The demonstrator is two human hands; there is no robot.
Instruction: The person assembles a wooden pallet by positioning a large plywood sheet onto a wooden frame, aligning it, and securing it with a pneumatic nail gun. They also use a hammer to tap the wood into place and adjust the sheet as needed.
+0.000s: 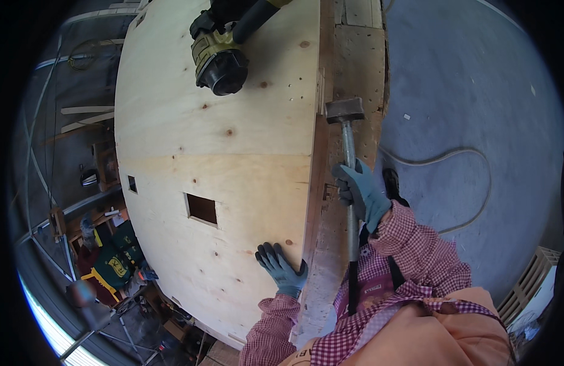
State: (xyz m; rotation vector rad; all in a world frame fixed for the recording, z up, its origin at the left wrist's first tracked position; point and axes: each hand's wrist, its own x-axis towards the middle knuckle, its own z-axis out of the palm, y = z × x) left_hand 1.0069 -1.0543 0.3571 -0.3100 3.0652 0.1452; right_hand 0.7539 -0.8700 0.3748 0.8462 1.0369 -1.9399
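Note:
My right hand [362,194], in a blue-grey work glove, is closed around the metal handle of a sledgehammer [348,143]. Its blocky head points away from me, over the wooden edge beam [358,73], and the handle's black end reaches back toward my apron. My left hand [282,269], gloved the same way, lies flat with fingers spread on a large plywood panel [251,204], close to the panel's right edge. A rectangular hole [201,208] is cut through the plywood beyond that hand. Both my sleeves are red-and-white checked.
A yellow-green and black power tool [218,58] rests on the plywood's far part. At the left, a co-worker in a green and yellow vest [117,262] stands beyond the panel. A hose [477,155] curves over the grey floor at right, near a slatted crate [532,280].

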